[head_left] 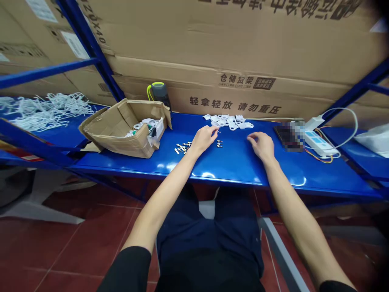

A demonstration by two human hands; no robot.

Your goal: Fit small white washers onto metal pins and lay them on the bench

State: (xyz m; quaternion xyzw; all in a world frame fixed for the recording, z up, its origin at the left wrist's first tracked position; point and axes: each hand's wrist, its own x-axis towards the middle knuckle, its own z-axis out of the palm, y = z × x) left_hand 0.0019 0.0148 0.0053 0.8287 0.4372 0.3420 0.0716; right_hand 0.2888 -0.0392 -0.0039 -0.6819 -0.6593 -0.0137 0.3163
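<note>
L hand (204,138) grip pinches sm. pin (219,132); R hand (263,146) grip released, gap btwn; both inside blue shelf's front edge (231,180).

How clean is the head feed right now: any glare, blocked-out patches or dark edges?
Head view: white glare spots the blue shelf near its front edge; pixelation covers part of the dark flat device; the right edge darkens in places; the metal pins by the left hand are too small for fine detail.
</note>
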